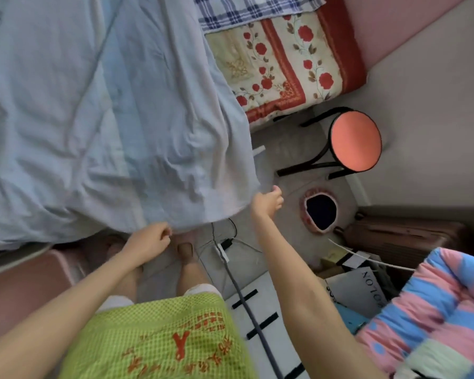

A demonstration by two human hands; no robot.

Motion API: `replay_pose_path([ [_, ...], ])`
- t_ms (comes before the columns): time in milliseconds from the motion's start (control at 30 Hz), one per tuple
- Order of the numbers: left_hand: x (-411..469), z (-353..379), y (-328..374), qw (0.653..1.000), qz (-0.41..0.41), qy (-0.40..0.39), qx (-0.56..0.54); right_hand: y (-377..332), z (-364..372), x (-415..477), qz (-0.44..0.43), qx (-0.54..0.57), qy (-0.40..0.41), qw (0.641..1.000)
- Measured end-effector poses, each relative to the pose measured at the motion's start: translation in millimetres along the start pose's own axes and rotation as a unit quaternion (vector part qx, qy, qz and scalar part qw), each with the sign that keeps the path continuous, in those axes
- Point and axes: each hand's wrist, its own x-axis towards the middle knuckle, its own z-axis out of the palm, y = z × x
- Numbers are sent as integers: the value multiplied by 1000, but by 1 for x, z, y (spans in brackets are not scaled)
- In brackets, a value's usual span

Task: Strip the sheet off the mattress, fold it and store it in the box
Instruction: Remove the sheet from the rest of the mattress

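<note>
Both hands hold the near hem of the pale blue sheet [93, 119] at the bed's edge
Left hand [148, 240] and right hand [267, 202] have their fingers [164, 231] curled tight on the hem; the sheet drapes over the bed, and the floral mattress [285, 64] lies bare at upper right. A grey package [359, 291] reads "NOLON"; the red print on the green apron [162, 337] is illegible. Open floor lies between bed and stool [355, 140]

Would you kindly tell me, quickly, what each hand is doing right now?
The left hand is closed, pinching the near edge of the light blue sheet.
The right hand is closed, gripping the same sheet's edge.
</note>
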Motion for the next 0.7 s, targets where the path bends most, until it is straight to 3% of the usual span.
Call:
replay_pose_path([
  [167,-16,-28,-98,970,-130,114,-172,-52,117,-90,-158,-65,-156,973],
  [300,-44,-46,-215,879,-268,232,-319,-87,213,-176,-284,-94,-261,918],
  [400,-61,-56,-294,810,-334,306,-374,-93,274,-228,-327,-107,-337,877],
  [500,-69,-70,-362,764,-367,352,-397,-88,331,-268,-356,-151,-384,838],
  [600,-63,-79,-423,756,-367,366,-399,-84,382,-295,-413,-187,-391,801],
  [700,-43,-80,-478,773,-345,341,-409,-84,437,-313,-515,-254,-384,723],
])
